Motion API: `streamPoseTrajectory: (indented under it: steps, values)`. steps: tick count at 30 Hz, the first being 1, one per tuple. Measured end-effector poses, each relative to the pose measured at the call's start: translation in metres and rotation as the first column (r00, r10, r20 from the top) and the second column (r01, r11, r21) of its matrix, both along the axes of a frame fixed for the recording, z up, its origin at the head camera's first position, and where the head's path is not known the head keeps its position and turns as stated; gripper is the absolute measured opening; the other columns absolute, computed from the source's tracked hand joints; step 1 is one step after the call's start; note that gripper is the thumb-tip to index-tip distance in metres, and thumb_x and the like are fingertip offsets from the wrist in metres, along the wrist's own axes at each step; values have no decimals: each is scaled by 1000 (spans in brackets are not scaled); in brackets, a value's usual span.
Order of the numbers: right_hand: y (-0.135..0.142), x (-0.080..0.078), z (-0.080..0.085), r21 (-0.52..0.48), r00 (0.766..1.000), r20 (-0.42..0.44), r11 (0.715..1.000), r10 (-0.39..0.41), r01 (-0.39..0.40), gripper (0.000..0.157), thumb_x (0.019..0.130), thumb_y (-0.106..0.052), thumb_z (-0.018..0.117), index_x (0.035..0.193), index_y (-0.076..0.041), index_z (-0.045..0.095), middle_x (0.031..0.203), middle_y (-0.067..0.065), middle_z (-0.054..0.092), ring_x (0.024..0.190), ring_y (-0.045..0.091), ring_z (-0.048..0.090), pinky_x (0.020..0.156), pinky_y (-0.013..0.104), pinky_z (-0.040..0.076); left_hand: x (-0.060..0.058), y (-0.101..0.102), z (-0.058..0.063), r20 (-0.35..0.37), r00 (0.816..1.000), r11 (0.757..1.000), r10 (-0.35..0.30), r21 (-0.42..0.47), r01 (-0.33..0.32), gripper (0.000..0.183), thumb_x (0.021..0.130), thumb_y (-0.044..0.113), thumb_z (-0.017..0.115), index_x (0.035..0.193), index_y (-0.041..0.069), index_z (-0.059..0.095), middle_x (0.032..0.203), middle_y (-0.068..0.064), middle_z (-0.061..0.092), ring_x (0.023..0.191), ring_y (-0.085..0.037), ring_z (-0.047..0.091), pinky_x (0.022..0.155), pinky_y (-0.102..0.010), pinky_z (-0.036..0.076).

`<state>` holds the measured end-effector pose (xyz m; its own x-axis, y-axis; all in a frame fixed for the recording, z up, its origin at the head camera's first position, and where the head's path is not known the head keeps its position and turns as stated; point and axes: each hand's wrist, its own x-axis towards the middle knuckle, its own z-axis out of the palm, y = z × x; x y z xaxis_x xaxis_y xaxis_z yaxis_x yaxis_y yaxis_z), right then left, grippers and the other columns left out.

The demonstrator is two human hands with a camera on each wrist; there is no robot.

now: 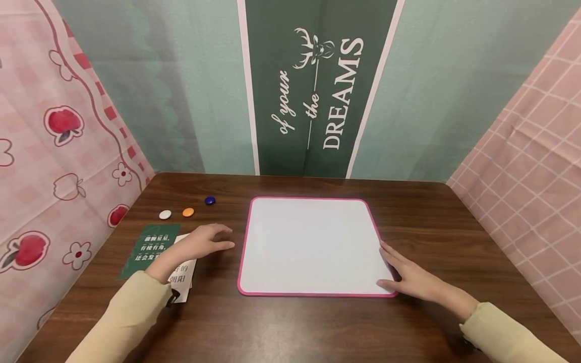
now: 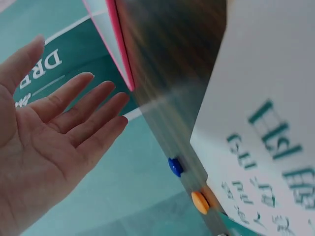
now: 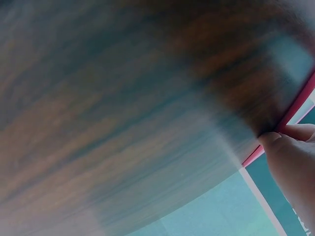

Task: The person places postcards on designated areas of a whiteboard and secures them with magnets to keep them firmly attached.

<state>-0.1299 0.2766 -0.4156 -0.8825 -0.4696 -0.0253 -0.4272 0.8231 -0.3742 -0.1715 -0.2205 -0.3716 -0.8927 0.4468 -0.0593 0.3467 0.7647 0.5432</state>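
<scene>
A blank whiteboard point(image 1: 310, 247) with a pink rim lies flat on the table, in front of the person. The right hand point(image 1: 410, 277) rests at its right edge, fingers extended along the rim and thumb near the lower right corner. In the right wrist view, fingertips point(image 3: 272, 137) touch the pink rim; the remaining fingers are out of sight. The left hand point(image 1: 206, 243) hovers over the table, left of the whiteboard and apart from it. Its palm and spread fingers point(image 2: 74, 101) show in the left wrist view, holding nothing.
Left on the brown wooden table point(image 1: 317, 327) lie a green card point(image 1: 147, 247) and white printed cards point(image 1: 183, 290), partly under the left forearm. Behind them sit white point(image 1: 165, 215), orange point(image 1: 188, 212) and blue point(image 1: 210, 200) round pieces. Curtains point(image 1: 199, 91) enclose the table.
</scene>
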Motion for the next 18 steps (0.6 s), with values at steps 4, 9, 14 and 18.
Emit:
streamPoseTrajectory:
  steps: [4,9,14,18]
  values:
    - [1,1,0,-3,1000,8,1000,-3,3,84,81,-48,62,138,6,31,147,20,23,128,38,32,95,54,33,0,-6,4,4,999,998,53,25,-53,49,88,32,58,120,-5,53,119,-23,55,113,-38,49,91,-49,41]
    - [1,0,-1,-6,1000,-2,1000,-2,2,84,81,-48,61,138,5,31,147,18,23,128,37,32,96,50,34,0,-13,7,13,994,993,110,52,-111,49,89,32,57,120,-6,52,118,-23,55,111,-38,50,88,-49,43]
    - [2,-1,-2,-7,1000,-11,1000,2,-2,83,81,-48,61,138,4,31,147,18,24,128,37,33,101,36,33,0,-24,11,41,984,983,172,59,-174,51,90,33,55,121,-7,50,117,-25,55,109,-39,51,85,-49,44]
    - [1,0,-1,-3,1000,-3,1000,-4,4,83,81,-48,62,138,5,32,147,18,24,128,38,32,97,47,35,0,-33,16,46,974,974,220,52,-222,52,91,33,54,122,-9,49,116,-26,55,107,-39,52,83,-48,45]
